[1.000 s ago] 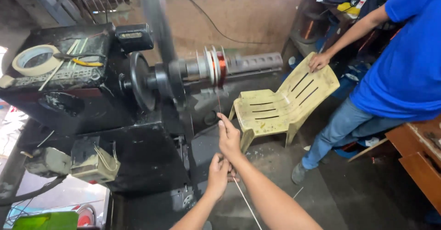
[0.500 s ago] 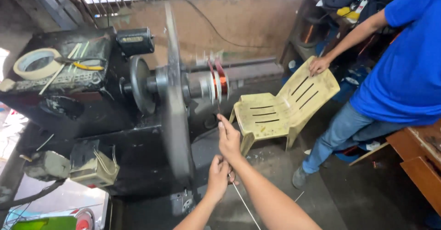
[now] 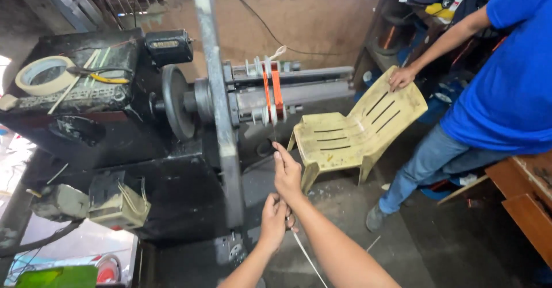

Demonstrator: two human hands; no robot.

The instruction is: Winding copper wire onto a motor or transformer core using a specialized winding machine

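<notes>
A: What are the hands doing?

B: The right hand (image 3: 287, 173) is reaching up toward the spool (image 3: 270, 89), fingers nearly closed, pinching a thin wire (image 3: 275, 137) that is running up to the orange flanges. The left hand (image 3: 273, 219) is sitting just below it, curled into a loose fist around the same line, which is trailing down as a pale strand (image 3: 307, 258) past the forearm.

A: And where is the spool sitting?

B: It is riding on the horizontal shaft (image 3: 299, 95) of the black winding machine (image 3: 115, 150), right of the dark wheel (image 3: 172, 101). A grey crank bar (image 3: 221, 121) is standing almost upright in front of the wheel.

A: Anything on top of the machine?

B: A tape roll (image 3: 40, 74) is lying at the left, with yellow-handled pliers (image 3: 100, 76) beside it.

A: Anyone else around?

B: A person in a blue shirt (image 3: 512, 75) is standing at the right, one hand (image 3: 401, 78) resting on the back of a yellowish plastic chair (image 3: 356, 130), well apart from the wire.
</notes>
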